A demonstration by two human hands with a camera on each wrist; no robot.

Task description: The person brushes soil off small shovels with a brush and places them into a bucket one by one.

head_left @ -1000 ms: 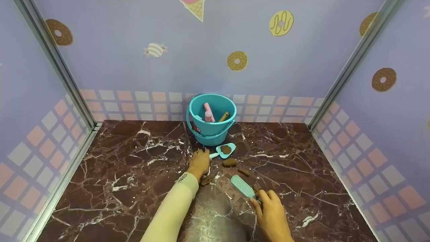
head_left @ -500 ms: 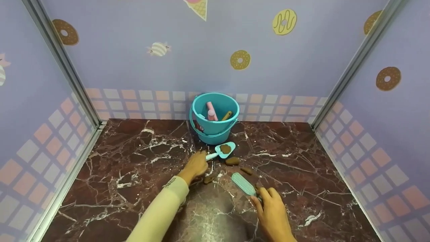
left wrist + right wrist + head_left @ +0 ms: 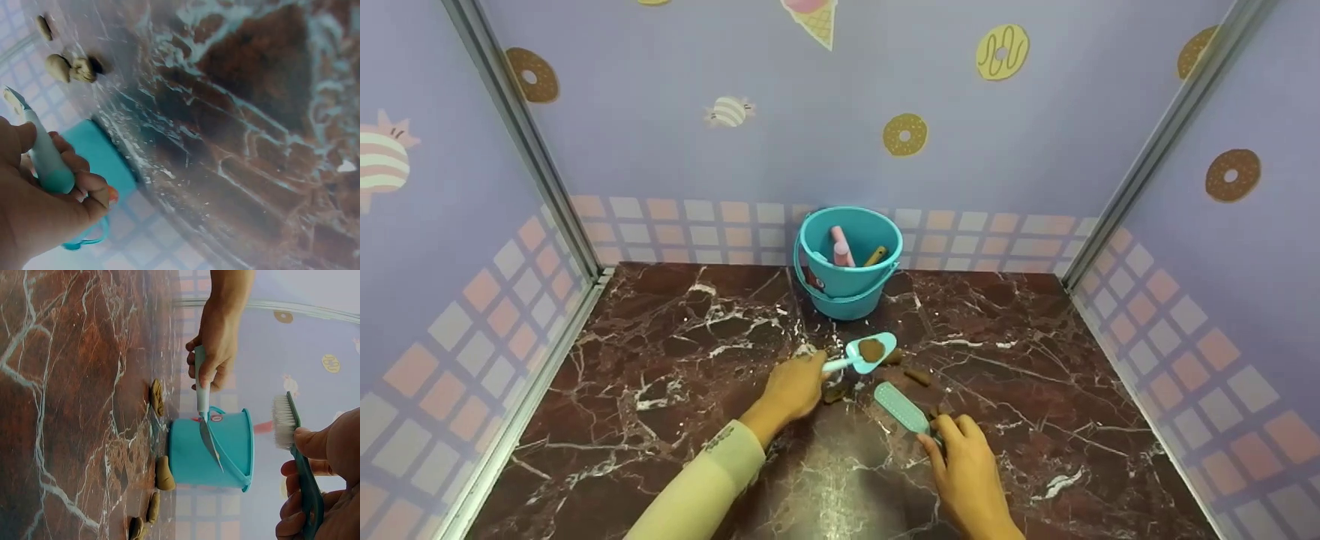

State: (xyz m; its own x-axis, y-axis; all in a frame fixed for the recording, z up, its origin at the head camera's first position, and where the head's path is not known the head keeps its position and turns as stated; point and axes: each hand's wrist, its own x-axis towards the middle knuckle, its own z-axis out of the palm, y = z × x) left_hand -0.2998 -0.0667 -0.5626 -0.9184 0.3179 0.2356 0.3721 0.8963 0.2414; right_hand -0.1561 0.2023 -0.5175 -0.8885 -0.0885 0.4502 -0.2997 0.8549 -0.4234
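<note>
My left hand (image 3: 795, 386) grips the pale handle of a small light-blue shovel (image 3: 887, 343), whose blade carries a brown lump (image 3: 872, 350). In the right wrist view the shovel (image 3: 208, 436) is held above the tabletop, its blade overlapping the bucket. My right hand (image 3: 969, 465) holds a teal scrub brush (image 3: 901, 407) by its handle, with the white bristles (image 3: 283, 422) facing the tabletop. Several brown clay-like pieces lie on the table: one (image 3: 916, 376) beyond the brush, another (image 3: 835, 394) beside the left hand, one (image 3: 893, 358) partly behind the shovel.
A turquoise bucket (image 3: 847, 296) stands by the back wall, with pink-handled things (image 3: 842, 251) and a yellow-brown handle (image 3: 877, 256) inside. Pale crumbs dot the dark marbled tabletop (image 3: 1020, 390). Patterned walls (image 3: 660, 150) close in the back and both sides.
My left hand has taken firm hold of the shovel's handle and drawn it toward me, lifting it with the brown lump aboard. My right hand with the brush has barely moved.
</note>
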